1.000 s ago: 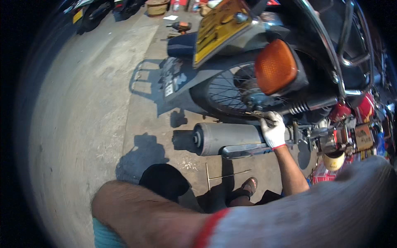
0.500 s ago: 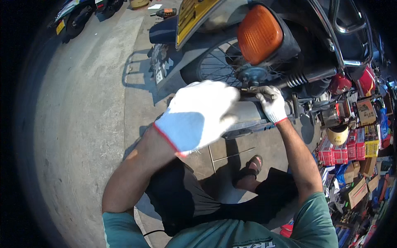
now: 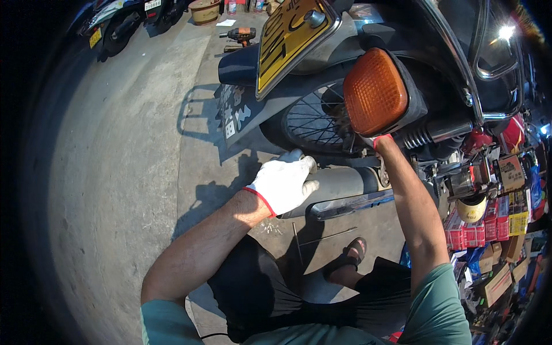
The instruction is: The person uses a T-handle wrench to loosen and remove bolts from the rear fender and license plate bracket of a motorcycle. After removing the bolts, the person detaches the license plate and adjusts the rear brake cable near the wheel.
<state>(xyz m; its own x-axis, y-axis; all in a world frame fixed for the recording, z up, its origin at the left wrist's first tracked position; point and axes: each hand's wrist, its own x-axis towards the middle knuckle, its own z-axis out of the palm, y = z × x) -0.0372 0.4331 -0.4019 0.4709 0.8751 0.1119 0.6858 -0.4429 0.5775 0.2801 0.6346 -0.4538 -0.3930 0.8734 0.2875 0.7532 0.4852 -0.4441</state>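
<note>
My left hand (image 3: 283,185), in a white glove with a red cuff, rests on the tail end of the motorcycle's grey exhaust muffler (image 3: 345,181). Its thumb and forefinger are spread apart, and I see nothing held between them. My right hand (image 3: 374,140) reaches in behind the orange turn signal (image 3: 375,92), close to the rear wheel (image 3: 313,123). Only its red cuff and a bit of glove show; the signal hides its fingers and anything in them. Next to that wrist are the shock absorber's spring (image 3: 418,138) and a metal bracket (image 3: 383,172).
A yellow number plate (image 3: 293,46) juts out at the top. Chrome rails (image 3: 454,52) run up on the right. A thin T-shaped rod tool (image 3: 328,237) lies on the concrete near my foot. An orange-black power driver (image 3: 241,35) lies farther off. Boxes (image 3: 471,233) crowd the right side.
My left hand has come down onto the muffler's tail end. My right hand, which was in sight by the wheel hub, is now mostly behind the turn signal. The view has shifted.
</note>
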